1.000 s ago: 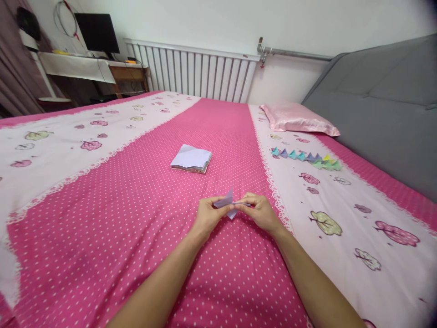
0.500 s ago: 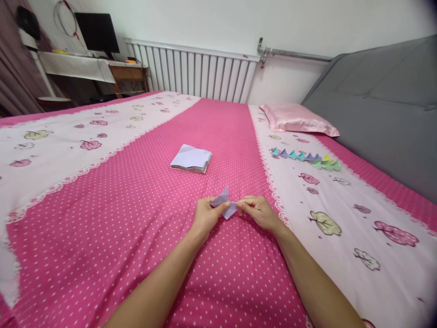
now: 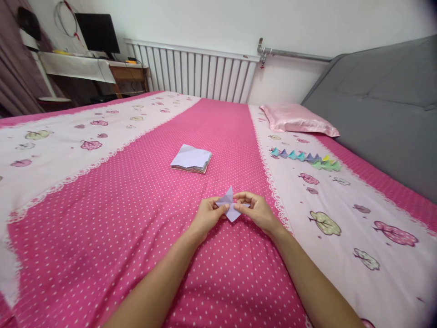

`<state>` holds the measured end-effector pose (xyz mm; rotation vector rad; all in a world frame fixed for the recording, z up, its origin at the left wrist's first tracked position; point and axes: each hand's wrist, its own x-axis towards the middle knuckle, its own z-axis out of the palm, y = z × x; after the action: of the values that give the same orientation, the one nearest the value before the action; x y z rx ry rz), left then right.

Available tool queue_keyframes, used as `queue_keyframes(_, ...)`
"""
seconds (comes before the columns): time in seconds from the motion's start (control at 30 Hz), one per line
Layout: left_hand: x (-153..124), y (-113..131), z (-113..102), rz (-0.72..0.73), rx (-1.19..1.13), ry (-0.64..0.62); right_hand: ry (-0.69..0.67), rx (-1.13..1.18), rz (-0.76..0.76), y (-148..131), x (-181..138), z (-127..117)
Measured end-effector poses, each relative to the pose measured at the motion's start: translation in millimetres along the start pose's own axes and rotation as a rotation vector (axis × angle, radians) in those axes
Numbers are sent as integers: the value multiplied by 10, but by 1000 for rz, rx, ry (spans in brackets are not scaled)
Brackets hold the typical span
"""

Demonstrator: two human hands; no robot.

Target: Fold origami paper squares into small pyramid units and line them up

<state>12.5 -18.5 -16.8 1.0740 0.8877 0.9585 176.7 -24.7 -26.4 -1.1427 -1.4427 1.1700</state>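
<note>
A folded piece of purple origami paper (image 3: 232, 214) is held between my two hands, with pointed flaps sticking up and down. My left hand (image 3: 209, 214) pinches its left side, thumb on top. On the other side, my right hand (image 3: 255, 208) grips the right part between thumb and fingers. Beyond the hands lies a stack of square paper sheets (image 3: 191, 157), a pale purple one uppermost. Over to the right, a row of small folded paper pieces (image 3: 303, 157) in blue, purple, green and yellow rests on the bedspread.
The pink dotted bedspread (image 3: 136, 218) spreads under everything. A pink pillow (image 3: 297, 119) lies at the far right against a grey headboard (image 3: 385, 100). A white radiator (image 3: 194, 70) runs along the wall, and a desk with a monitor (image 3: 98, 34) stands at the back left.
The purple paper has shifted slightly right and now looks more spread, with a flap showing under my right thumb. My right hand's fingers have moved in over it.
</note>
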Motion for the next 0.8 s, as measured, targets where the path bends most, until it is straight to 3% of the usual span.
queue_keyframes(0.4,-18,54,10,-84,-124,57,51,38,5,-50,-17,-41)
queue_keyframes(0.57,-29,59,12,21,-59,78,53,31,7,-66,-12,-36)
queue_keyframes(0.8,-66,16,38,230,266,48,81,80,8,-53,-13,-14)
